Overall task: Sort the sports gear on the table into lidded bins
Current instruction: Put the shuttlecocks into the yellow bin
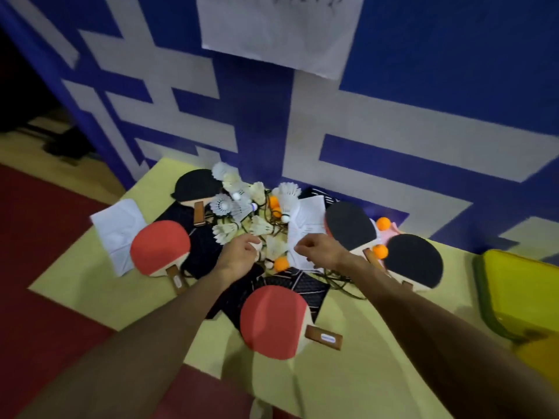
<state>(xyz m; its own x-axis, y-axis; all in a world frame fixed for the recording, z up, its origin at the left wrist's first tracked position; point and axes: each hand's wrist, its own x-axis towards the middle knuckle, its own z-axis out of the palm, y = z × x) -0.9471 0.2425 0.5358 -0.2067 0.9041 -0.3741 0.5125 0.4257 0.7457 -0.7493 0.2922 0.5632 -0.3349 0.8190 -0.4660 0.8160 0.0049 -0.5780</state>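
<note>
The left hand [239, 252] curled its fingers round a small white rounded object [257, 245], too blurred to tell ball from shuttlecock base. The right hand [320, 249] hung with its fingers bent over a creased white paper [305, 225]; whether it pinched the sheet cannot be told. Both hands worked in the heap against the far edge of the matte yellow table [363, 352]: feathery white shuttlecocks [230, 207], smooth orange balls [281, 264], a thin dark cord [335, 281] and a dark patterned cloth [302, 287]. Round rubber-faced paddles with wooden handles ringed the heap: a red paddle [160, 246] by the left edge, another red one [272, 319] toward the near edge, and black paddles [414, 261] on the right. A glossy yellow bin [514, 285] sat at the right edge. Bare tabletop lay along the near edge and between the paddles and the bin.
</note>
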